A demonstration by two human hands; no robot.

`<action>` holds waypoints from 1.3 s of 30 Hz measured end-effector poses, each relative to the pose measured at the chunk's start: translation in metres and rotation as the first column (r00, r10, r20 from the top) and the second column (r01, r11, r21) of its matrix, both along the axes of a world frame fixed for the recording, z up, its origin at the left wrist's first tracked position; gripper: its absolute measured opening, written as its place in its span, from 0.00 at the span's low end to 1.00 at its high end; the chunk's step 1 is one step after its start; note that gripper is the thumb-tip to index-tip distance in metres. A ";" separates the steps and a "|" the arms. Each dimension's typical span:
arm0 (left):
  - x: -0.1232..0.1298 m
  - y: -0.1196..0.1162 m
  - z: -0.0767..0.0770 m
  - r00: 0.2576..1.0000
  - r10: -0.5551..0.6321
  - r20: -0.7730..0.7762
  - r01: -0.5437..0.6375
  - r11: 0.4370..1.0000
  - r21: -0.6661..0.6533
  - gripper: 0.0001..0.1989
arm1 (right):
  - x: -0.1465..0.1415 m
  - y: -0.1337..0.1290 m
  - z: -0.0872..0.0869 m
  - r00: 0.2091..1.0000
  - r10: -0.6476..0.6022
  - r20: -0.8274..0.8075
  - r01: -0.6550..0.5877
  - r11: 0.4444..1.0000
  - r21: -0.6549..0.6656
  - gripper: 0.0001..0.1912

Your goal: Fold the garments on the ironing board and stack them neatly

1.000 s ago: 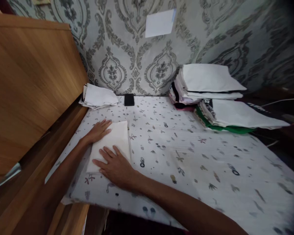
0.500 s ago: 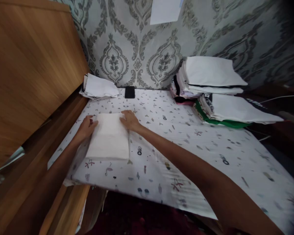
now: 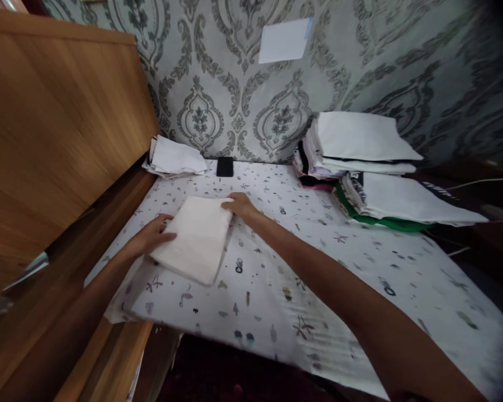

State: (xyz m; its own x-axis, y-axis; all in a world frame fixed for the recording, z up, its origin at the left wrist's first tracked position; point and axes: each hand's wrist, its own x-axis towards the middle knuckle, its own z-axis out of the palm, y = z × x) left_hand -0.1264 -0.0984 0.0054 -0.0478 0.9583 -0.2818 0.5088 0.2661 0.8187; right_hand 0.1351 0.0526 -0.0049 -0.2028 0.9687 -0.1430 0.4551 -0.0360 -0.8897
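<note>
Since the earlier frame, the white folded cloth [image 3: 195, 237] has turned clockwise as we look down on it: its far end has swung to our right, and its near edge, then nearly level, slants. The right hand [image 3: 240, 205] has gone over with that far corner.

Position: we find the cloth on the left part of the patterned table [image 3: 251, 312], between the two hands, its long axis running from far right to near left.

Right grip: pinching the far right corner, thumb on top, fingers at the far edge. From here the cloth lies leftward and toward us.

Left grip: the left hand [image 3: 153, 234] is the nearer to our body, thumb over the left edge, fingers bent. The view is dim there; we cannot tell whether they close beneath. From this hand the cloth lies to the right.

Surroundings: beyond, a small white stack [image 3: 176, 156] and a black flat object [image 3: 225, 166]; well apart at right, two taller piles of folded clothes [image 3: 360, 137].
</note>
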 end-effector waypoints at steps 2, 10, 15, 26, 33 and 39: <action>0.005 0.029 0.008 0.995 -0.103 -0.016 0.103 0.995 -0.003 0.32 | 0.030 -0.012 0.001 0.998 -0.054 -0.033 0.054 0.998 0.013 0.04; 0.077 0.126 0.016 0.764 -0.581 -0.280 0.601 0.799 -0.018 0.25 | 0.149 -0.100 -0.010 0.968 -0.222 -0.115 0.208 0.971 -0.120 0.11; 0.084 0.095 0.008 0.820 -0.290 -0.494 0.456 0.853 0.255 0.24 | 0.168 -0.115 -0.002 0.913 -0.177 0.367 0.089 0.966 0.243 0.06; 0.087 -0.059 -0.002 0.900 0.072 0.430 0.024 0.977 -0.213 0.21 | 0.010 -0.053 -0.002 0.648 0.464 0.604 -0.740 0.571 0.355 0.25; 0.099 -0.063 -0.004 0.815 0.051 0.578 0.153 0.942 -0.298 0.27 | -0.003 -0.045 -0.028 0.643 0.430 0.634 -0.734 0.583 0.350 0.28; 0.101 -0.075 -0.012 0.890 -0.002 0.456 0.145 0.949 -0.279 0.20 | -0.002 -0.046 -0.024 0.627 0.417 0.658 -0.737 0.590 0.328 0.28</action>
State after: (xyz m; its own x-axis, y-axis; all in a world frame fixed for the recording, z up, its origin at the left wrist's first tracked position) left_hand -0.0257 -0.1736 -0.0069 0.2184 0.8214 -0.5270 0.1373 0.5088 0.8499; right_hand 0.1330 0.0065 -0.0287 -0.8055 0.5861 0.0878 0.5357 0.7835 -0.3149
